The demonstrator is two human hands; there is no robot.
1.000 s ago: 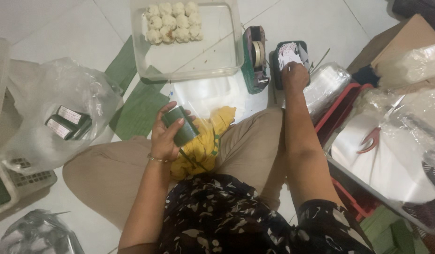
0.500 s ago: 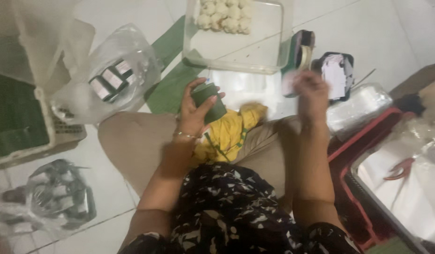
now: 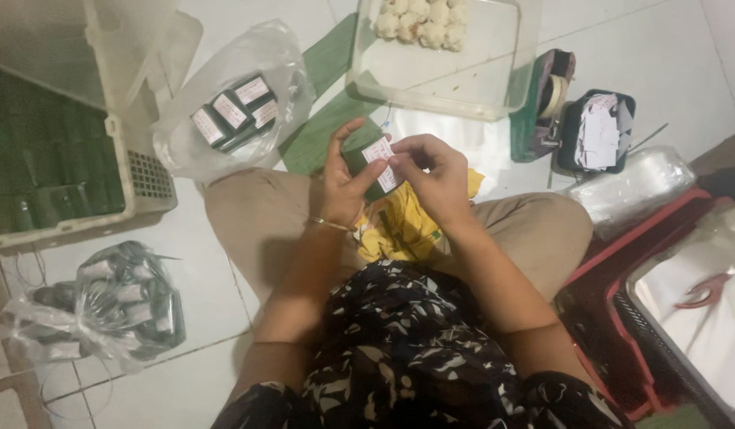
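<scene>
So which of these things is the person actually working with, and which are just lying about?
In use:
left hand
right hand
green parcel
white label

Lying about:
tape dispenser
tub of white balls
bag of labelled parcels
yellow cloth
crate of green parcels

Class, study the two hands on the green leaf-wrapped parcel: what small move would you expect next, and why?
Probably the right hand presses the white label flat onto the green parcel, which the left hand grips; its fingertips already pinch the label against the wrap.
</scene>
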